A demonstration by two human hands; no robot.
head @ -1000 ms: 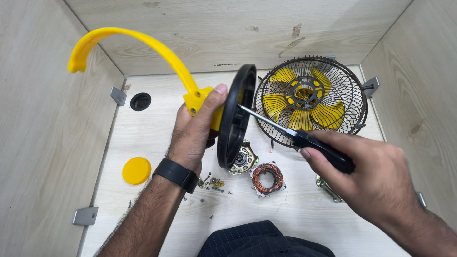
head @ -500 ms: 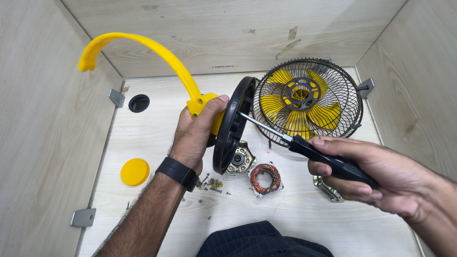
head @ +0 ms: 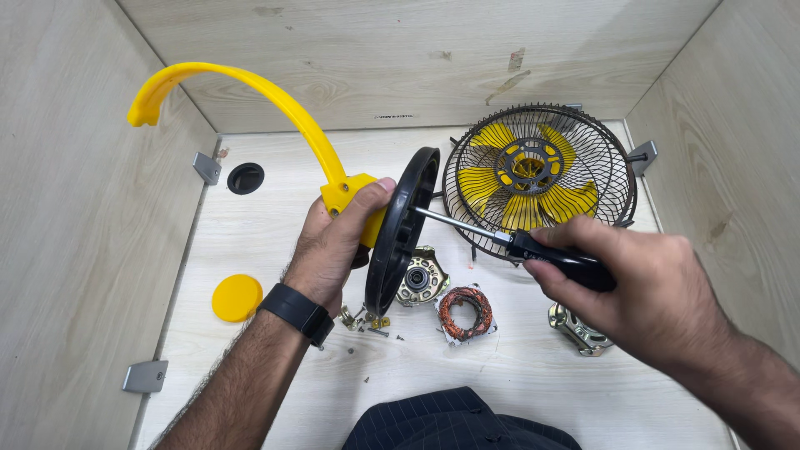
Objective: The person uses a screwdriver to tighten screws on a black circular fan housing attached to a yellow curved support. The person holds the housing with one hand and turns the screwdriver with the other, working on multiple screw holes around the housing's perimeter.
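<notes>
A black round fan base, smooth plastic and turned on edge, is being gripped by the left hand, the thumb pressed over the yellow joint block where a long curved yellow plastic arm is attached; the base is being held upright above the middle of the tabletop, between the hand and the fan cage. A black smartwatch band is being worn on that wrist. A screwdriver is being clasped by the right hand, the fingers wrapped round its black handle and its bright steel shaft being pointed leftward into the inner face of the base. Just below the base, a silvery metal motor housing with a bearing is lying on the table, and beside it a stator wound with coppery wire; small loose screws are scattered near them. Another grey metal casting is partly being hidden under the right hand. Behind the screwdriver, a black wire fan cage with yellow blades is being propped against the back corner. A flat yellow round cap is lying to the left on the pale wood-grain tabletop, which is being enclosed by matching panel walls joined with grey metal brackets. A round black hole is showing near the left rear corner.
</notes>
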